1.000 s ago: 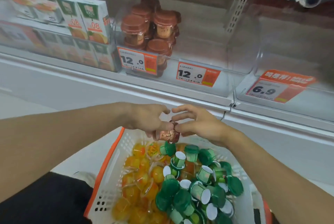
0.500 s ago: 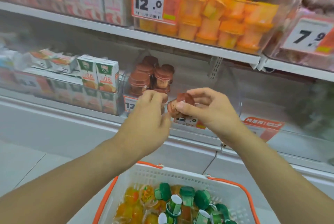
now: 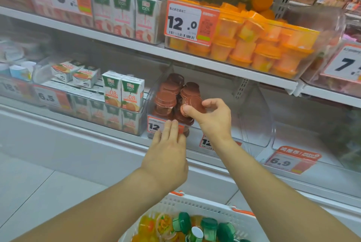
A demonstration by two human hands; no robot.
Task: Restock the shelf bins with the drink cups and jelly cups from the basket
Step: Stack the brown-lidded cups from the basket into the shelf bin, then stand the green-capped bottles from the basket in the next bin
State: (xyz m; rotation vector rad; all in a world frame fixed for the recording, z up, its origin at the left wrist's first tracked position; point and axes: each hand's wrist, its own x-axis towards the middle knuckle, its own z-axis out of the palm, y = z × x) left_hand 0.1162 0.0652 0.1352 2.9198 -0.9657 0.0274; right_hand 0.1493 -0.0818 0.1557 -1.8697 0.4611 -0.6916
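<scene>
Half a second back both hands were out in front of the shelf with the brown cup pinched between them; now the right hand has carried the brown cup up into the mouth of the clear bin on the lower shelf, and the left hand has let go and dropped lower. The right hand's grip is closed round the cup's lid, thumb on the front of it and fingers curled over the far side, and the cup sits against the stacked brown cups already in there, at the right of the pile. Whether it is resting on them yet I can't quite tell from here. The left hand's grip is released, fingers straight and together, their tips at the bin's front edge over the price tag.

To the right of the pile the bin is bare back to its rear wall, so there is room along that side. Just left stand the juice cartons, close to the bin's wall. Overhead the upper shelf edge hangs low above the cups. Down below, the white basket with its orange trim holds yellow jelly cups on the left and green-lidded drink cups on the right.
</scene>
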